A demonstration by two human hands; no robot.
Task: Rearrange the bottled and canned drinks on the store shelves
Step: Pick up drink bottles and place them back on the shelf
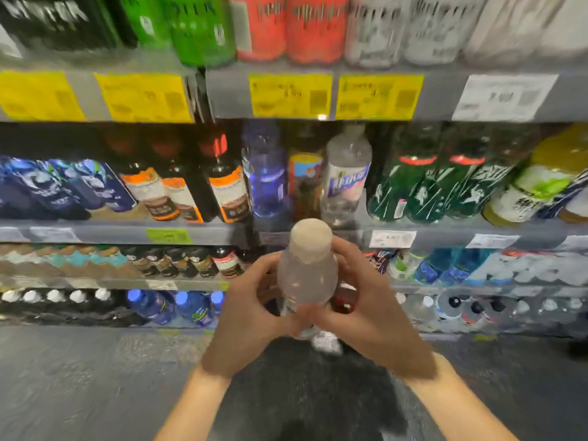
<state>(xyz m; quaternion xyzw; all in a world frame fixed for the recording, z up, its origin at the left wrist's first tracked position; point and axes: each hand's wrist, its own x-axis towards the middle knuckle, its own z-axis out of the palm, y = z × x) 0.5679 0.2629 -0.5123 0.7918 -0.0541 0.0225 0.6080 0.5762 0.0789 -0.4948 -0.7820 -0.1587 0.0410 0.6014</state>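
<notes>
Below stocked grey shelves, dark floor

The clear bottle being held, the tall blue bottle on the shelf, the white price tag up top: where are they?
Clear bottle (307,281): head view, its shoulder.
Blue bottle (266,179): head view, its body.
White price tag (504,97): head view, its middle.

Motion blur leaves almost nothing legible; the white price tag on the shelf edge just right of centre shows what looks like "4.0"; the yellow price tags on the upper shelf edge carry blurred digits and square codes that cannot be made out; the tall cans on the top shelf bear large jagged lettering, unreadable; the clear bottle on the middle shelf has slanted blue lettering on its label, also too smeared to read.
</notes>
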